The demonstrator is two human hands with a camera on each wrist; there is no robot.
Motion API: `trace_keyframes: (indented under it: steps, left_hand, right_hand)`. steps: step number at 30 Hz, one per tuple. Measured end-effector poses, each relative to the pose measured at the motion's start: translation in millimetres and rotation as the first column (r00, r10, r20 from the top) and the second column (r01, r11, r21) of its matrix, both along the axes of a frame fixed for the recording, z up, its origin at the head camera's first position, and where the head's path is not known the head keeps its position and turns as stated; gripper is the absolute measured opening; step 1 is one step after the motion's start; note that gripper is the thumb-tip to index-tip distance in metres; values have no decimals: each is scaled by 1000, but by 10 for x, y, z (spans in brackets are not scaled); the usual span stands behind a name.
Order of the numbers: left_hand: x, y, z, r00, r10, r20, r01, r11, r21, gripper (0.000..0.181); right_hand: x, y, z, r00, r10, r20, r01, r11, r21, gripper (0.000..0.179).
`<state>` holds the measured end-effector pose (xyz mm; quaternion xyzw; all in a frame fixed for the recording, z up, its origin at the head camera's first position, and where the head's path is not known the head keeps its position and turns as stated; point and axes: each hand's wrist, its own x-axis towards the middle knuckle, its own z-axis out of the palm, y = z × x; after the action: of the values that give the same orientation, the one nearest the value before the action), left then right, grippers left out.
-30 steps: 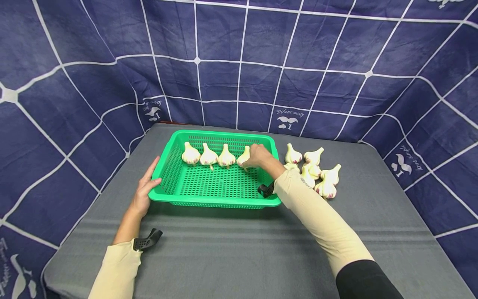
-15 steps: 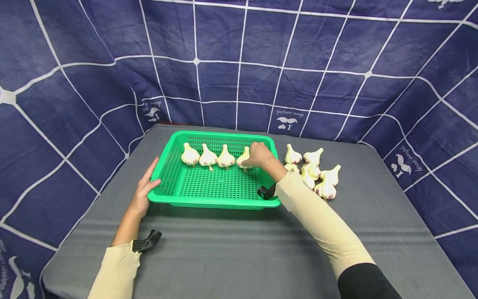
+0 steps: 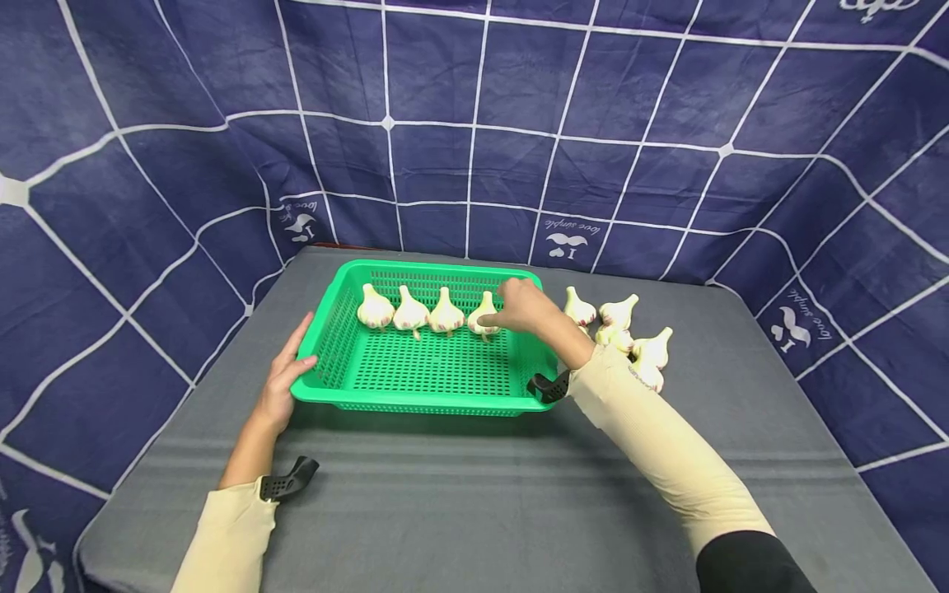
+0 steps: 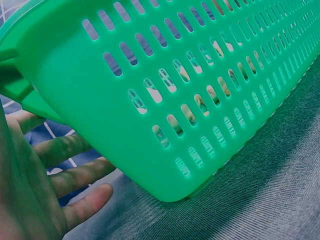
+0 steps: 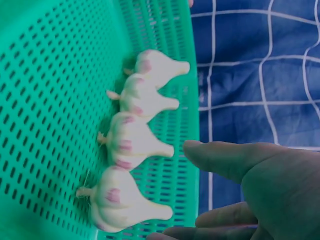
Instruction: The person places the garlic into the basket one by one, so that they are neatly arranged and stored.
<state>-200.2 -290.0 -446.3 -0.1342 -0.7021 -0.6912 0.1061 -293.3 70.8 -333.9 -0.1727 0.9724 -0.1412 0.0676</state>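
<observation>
Four-sided and green, a plastic basket (image 3: 430, 401) stands on the grey table. Several garlic bulbs stand in a row along its far side, stems up; the rightmost garlic bulb (image 3: 483, 315) is nearest my right hand (image 3: 528, 306). In the right wrist view that hand (image 5: 280, 185) has its fingers extended and holds nothing, apart from the garlic bulb (image 5: 122, 200). My left hand (image 3: 280, 383) rests at the basket's left end, thumb over the rim and fingers outside. The left wrist view shows its straight, spread fingers (image 4: 80, 177) beside the outer wall.
A loose group of garlic bulbs (image 3: 619, 325) lies on the table (image 3: 460, 502) right of the basket, partly hidden by my right forearm. A blue cloth (image 3: 511, 107) with white lines hangs behind and at both sides.
My right hand has let go of the rightmost garlic bulb and drawn slightly right, its thumb now off it. The bulb stays in the row. My left hand keeps its place.
</observation>
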Motion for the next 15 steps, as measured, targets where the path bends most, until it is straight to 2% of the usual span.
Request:
trace_keyframes:
  steps: [1,5,7,15]
  left_hand:
    - [-1,-2,-3,1000,1,1,-1,1000,-1,65]
    - [-3,-7,-15,1000,3,11,-3,1000,-4,66]
    - [1,-7,-15,1000,2,12,-2,1000,0,65]
    - [9,-2,4,1000,-6,10,6,1000,8,65]
  right_hand:
    - [29,13,8,1000,20,-16,-21,1000,-13,41]
    - [136,69,33,997,63,-32,-65,996,-69,62]
    - [180,97,42,997,67,-38,-70,993,-95,65]
    - [345,250,111,997,21,-73,-34,984,-172,62]
